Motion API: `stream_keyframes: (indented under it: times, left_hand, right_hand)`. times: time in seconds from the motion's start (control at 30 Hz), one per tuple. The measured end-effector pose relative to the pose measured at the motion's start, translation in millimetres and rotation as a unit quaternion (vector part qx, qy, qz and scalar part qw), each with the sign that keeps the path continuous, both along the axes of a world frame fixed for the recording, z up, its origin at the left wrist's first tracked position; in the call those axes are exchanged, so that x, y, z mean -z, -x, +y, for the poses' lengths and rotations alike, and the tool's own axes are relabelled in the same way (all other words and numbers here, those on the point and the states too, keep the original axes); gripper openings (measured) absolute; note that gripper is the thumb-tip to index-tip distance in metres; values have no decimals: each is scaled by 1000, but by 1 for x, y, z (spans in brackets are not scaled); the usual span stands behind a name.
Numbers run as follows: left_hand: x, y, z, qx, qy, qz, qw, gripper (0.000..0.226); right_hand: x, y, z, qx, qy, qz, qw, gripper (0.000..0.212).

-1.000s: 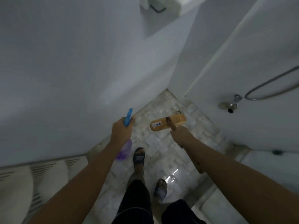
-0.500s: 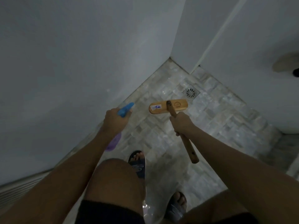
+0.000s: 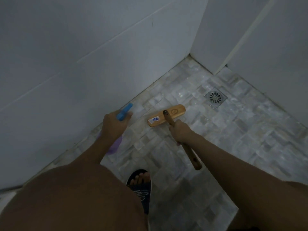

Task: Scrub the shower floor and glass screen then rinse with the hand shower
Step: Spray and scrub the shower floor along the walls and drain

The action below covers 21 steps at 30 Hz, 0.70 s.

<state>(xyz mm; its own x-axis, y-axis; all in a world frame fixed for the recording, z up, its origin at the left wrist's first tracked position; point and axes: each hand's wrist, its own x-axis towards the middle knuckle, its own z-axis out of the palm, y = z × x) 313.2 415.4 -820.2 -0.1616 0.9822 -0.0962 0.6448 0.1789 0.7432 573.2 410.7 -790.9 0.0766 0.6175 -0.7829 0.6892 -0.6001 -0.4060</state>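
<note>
The brush (image 3: pixel 166 115) we've got here is plain wood, head and handle both. It's a warm honey colour and smooth, with a light satin sheen on the head and a small paper-looking sticker (image 3: pixel 155 120) on top. The handle (image 3: pixel 191 155) is darker and duller. The spray bottle (image 3: pixel 124 111) is plastic, with a solid matt blue top and a see-through purple body. The floor (image 3: pixel 233 139) is little stone-look mosaic tiles in pale grey and cream, glossy and wet-looking near the drain (image 3: pixel 215 97), flatter elsewhere. We'd call the drain grate metal, dull silver. The walls (image 3: pixel 66 55) are big smooth white tiles with a soft sheen. The sandal (image 3: pixel 141 194) looks dark, matt and rubbery, but we can't say for sure.
</note>
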Motion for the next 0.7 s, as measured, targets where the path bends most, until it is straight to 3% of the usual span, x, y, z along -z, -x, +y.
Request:
stream_keyframes:
  times: [0.33, 0.43, 0.6, 0.7]
  left_hand:
    - [22, 32, -19, -65, -56, 31, 996, 47]
    - [34, 36, -25, -77, -73, 10, 994, 47]
    - [49, 34, -26, -79, -69, 4, 994, 41]
    - [50, 35, -24, -89, -74, 0, 993, 38]
  right_hand:
    - [34, 21, 0, -103, -9, 8, 995, 46]
    - [47, 53, 32, -78, -20, 11, 997, 51]
    - [55, 92, 101, -36, -11, 36, 999, 38]
    - [59, 89, 98, -14, -17, 44, 999, 40]
